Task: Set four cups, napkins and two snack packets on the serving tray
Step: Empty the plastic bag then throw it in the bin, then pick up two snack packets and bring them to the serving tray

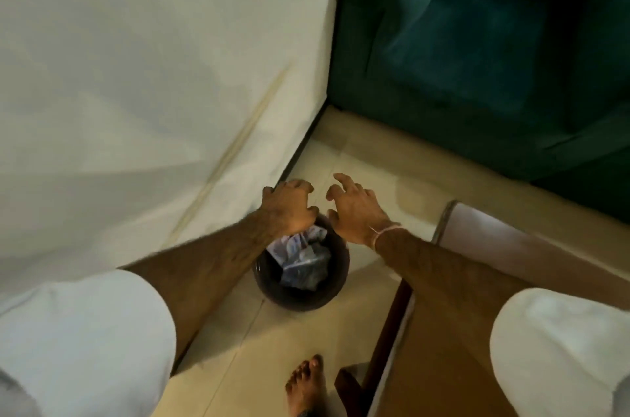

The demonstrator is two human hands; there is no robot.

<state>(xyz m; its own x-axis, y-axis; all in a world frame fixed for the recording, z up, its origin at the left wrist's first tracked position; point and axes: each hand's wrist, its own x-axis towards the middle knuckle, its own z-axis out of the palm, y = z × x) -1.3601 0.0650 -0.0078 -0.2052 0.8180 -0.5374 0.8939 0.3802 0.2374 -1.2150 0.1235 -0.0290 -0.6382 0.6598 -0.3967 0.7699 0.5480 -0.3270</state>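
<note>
From the head camera, looking steeply down, both forearms reach forward over a pale tiled floor (300,341). The left hand (289,203) is palm down with its fingers curled loosely under; it hangs above the far rim of a dark round waste bin (269,283) and nothing can be seen in its grasp, though the underside of the fingers is hidden. The right hand (354,208) is just beside it, palm down, fingers spread and slightly bent, empty. A thin pale band (385,232) circles the right wrist. Both arms come out of short white sleeves (85,341) at the lower corners.

The waste bin stands on the floor directly below the hands and holds crumpled wrappers or paper (303,263), bluish-grey and white; whether these are snack packets or napkins cannot be told. No cups or serving tray appear in this view.

A white sheet or bed cover (136,75) fills the left and upper left, its edge falling to the floor beside the bin. A dark green upholstered sofa (494,58) occupies the upper right. A brown wooden table (460,331) runs along the lower right, under the right arm. A bare foot (306,382) stands on the floor near the bottom edge, beside a table leg.
</note>
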